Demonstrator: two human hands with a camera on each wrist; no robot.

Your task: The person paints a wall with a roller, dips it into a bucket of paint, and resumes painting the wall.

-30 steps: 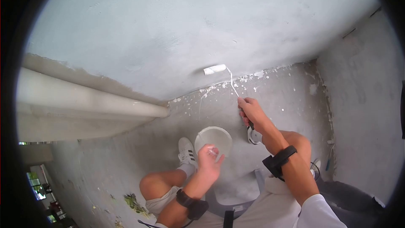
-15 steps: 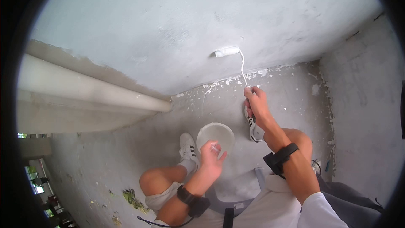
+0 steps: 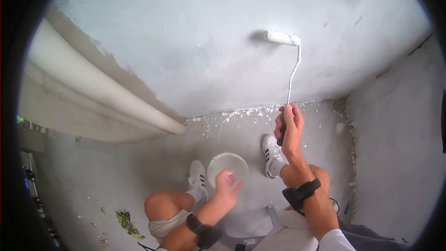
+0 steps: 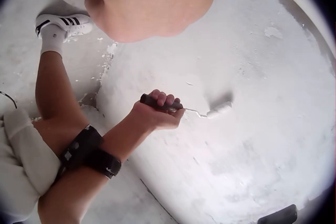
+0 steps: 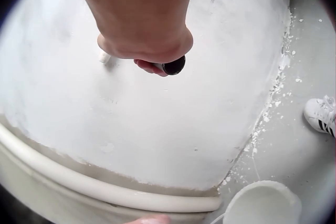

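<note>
My right hand [image 3: 291, 128] grips the black handle [image 4: 152, 101] of a paint roller, its thumb lying along the handle toward the white-coated wire frame [image 3: 293, 72]. The white roller cover [image 3: 282, 38] is up at the pale painted wall [image 3: 223, 69] and casts a shadow to its left. In the right wrist view the handle's butt end [image 5: 175, 65] pokes out below the wrist. My left hand [image 3: 225, 190] is above the white bucket [image 3: 217, 163], partly covering it, with fingers bent and thumb out to the side. Whether it holds the small pale thing at its fingers, I cannot tell.
A thick pale pipe [image 3: 111, 90] runs along the left. Paint spatters line the foot of the wall. White sneakers [image 3: 197, 179] stand either side of the bucket, a grey stool [image 3: 237, 241] is underneath the person, and green leaves [image 3: 126, 225] lie on the floor at left.
My right hand has carried the roller up and to the right across the wall, its black handle now showing. The left hand has stayed over the bucket. The head view has shifted slightly.
</note>
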